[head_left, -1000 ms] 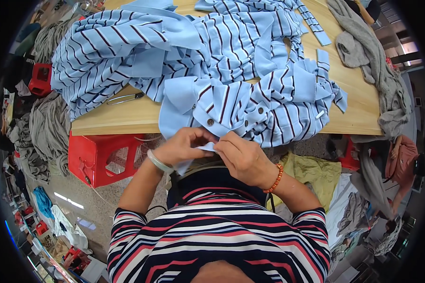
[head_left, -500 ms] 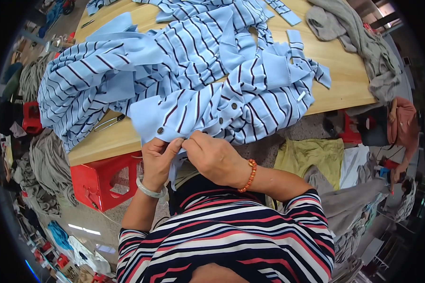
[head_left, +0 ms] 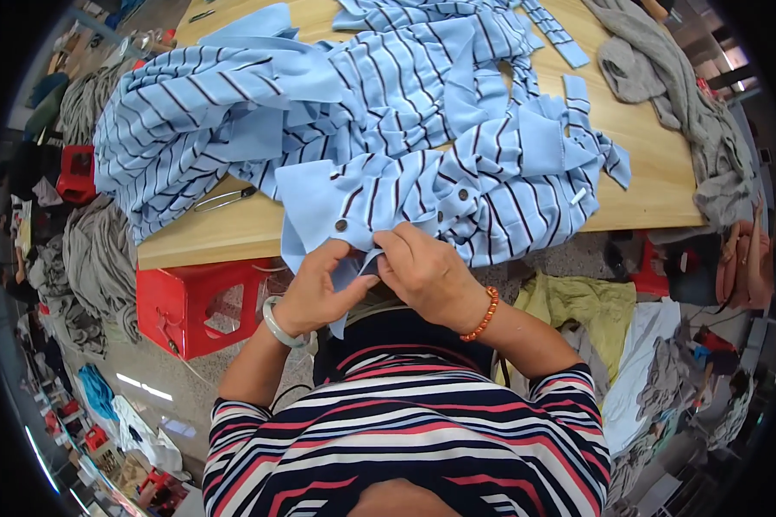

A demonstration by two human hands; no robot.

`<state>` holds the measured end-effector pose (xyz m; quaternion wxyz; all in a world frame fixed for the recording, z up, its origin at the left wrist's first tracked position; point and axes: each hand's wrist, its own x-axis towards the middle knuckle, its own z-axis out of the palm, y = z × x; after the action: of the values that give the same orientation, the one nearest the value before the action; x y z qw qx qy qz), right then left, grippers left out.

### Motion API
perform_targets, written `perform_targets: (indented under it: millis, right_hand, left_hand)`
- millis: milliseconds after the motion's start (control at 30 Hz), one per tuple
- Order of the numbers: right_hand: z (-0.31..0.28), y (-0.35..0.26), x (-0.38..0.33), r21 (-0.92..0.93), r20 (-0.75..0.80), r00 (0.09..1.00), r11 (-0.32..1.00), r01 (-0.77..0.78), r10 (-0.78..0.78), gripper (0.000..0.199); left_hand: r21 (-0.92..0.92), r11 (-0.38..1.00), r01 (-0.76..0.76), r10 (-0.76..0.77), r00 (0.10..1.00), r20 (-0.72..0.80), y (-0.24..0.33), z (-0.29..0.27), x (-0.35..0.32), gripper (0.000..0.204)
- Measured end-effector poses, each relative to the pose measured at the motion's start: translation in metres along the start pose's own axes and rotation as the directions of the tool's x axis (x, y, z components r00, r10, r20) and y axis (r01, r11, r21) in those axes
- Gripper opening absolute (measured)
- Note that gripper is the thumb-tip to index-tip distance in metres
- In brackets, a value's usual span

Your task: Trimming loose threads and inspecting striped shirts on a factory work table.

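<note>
A light blue knit shirt with dark and white stripes (head_left: 500,198) lies bunched at the table's near edge, its front border hanging toward me. Dark buttons run along that border, one button (head_left: 341,226) just above my left fingers. My left hand (head_left: 319,289), with a pale bangle at the wrist, holds the hanging border; its fingers go partly behind the cloth and the thumb points right. Beside it my right hand (head_left: 427,276), wearing an orange bead bracelet, pinches the same border between thumb and fingertips. The cloth between the hands is partly hidden.
More striped blue pieces (head_left: 207,112) cover the wooden table (head_left: 198,252). Thread snips (head_left: 224,200) lie near its front edge. A red stool (head_left: 190,310) stands below left. Grey knitwear (head_left: 647,69) drapes over the right side; yellow-green cloth (head_left: 578,319) lies low at right.
The view has shifted, so table and shirt appear farther right. My left thumb has moved away from the right fingertips, and a strip of the border now shows between the hands.
</note>
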<state>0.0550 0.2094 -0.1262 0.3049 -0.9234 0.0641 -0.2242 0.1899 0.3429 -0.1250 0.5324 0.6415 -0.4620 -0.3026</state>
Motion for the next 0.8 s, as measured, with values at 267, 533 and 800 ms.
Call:
perform_targets:
  millis: [267,533,800]
  right_hand:
    - [-0.005,0.009,0.001,0.066,0.218,0.976,0.997,-0.034,0.019,0.025]
    - [0.002,0.015,-0.006,0.152,0.19,0.982,0.988,-0.033,0.003,0.029]
    - [-0.013,0.028,0.014,0.436,0.208,0.975,0.885,-0.161,0.075,0.007]
  left_hand:
    - [0.255,0.964,0.072,-0.052,0.995,-0.087,-0.027,0.01,-0.009,0.019]
    - [0.153,0.984,0.093,-0.087,0.995,-0.043,-0.037,0.009,-0.018,0.018]
    - [0.058,0.99,0.13,-0.129,0.991,-0.024,-0.031,-0.007,0.002,0.014]
